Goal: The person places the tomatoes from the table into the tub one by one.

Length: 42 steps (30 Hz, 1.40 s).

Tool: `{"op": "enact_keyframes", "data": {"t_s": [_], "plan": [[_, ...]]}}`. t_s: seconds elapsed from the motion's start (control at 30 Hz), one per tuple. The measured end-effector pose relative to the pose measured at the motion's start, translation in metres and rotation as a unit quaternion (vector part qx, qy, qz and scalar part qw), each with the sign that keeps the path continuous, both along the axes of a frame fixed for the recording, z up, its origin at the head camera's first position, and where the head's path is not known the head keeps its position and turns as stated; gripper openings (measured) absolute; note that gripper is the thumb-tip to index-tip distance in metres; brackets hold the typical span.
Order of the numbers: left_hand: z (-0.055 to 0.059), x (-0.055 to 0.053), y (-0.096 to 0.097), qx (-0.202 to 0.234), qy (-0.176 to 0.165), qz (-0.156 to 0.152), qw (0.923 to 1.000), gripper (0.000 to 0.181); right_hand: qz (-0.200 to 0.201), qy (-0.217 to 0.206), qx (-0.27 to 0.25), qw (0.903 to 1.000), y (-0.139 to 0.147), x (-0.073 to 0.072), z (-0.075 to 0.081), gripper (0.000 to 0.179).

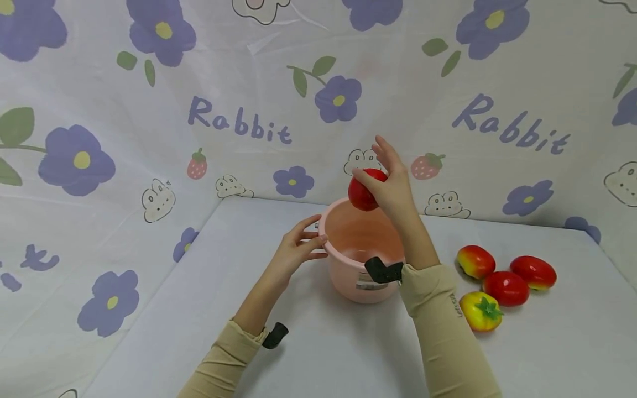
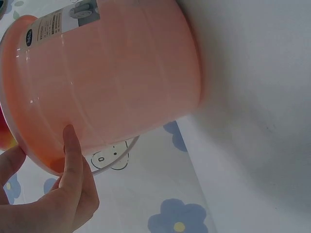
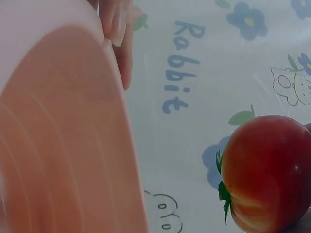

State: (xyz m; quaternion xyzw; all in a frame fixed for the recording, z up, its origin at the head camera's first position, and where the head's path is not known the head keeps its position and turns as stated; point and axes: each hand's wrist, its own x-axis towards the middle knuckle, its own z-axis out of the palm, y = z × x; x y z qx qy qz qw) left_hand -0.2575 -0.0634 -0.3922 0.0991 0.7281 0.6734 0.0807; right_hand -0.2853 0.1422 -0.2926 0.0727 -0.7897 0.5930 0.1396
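Observation:
A pink plastic bucket (image 1: 343, 276) stands upright on the white table, its inner wall in plain sight. My left hand (image 1: 293, 251) grips the bucket's left rim, thumb over the edge and fingers against the outer wall, as the left wrist view confirms (image 2: 68, 194). Above the bucket's back rim, my right hand (image 1: 395, 190) pinches a red tomato (image 1: 365, 193) between thumb and fingers, with some other fingers raised. In the right wrist view the tomato (image 3: 267, 170) shows a yellowish base and green leaves, apart from the bucket (image 3: 63, 136).
Right of the bucket lie several red and yellow fruits: a red-yellow one (image 1: 476, 261), two redder ones (image 1: 533, 272) (image 1: 506, 288), and a yellow one with a green leafy top (image 1: 480, 311). Behind the table hangs a white flower-and-rabbit cloth (image 1: 239, 166).

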Motion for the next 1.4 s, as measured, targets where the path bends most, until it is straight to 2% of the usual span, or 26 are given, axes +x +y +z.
{"op": "enact_keyframes", "data": {"t_s": [0.7, 1.0, 1.4], "plan": [[0.001, 0.001, 0.000, -0.025, 0.000, -0.004, 0.9997, 0.053, 0.031, -0.004, 0.013, 0.9994, -0.031, -0.006, 0.002, 0.076], [0.003, 0.003, 0.002, -0.021, 0.004, -0.013, 0.9997, 0.055, 0.048, 0.020, 0.024, 0.9983, -0.030, -0.003, -0.001, 0.075], [0.002, 0.003, 0.000, -0.008, 0.004, -0.007, 0.9999, 0.054, 0.036, 0.014, 0.031, 0.9988, -0.021, 0.001, -0.005, 0.075]]}}
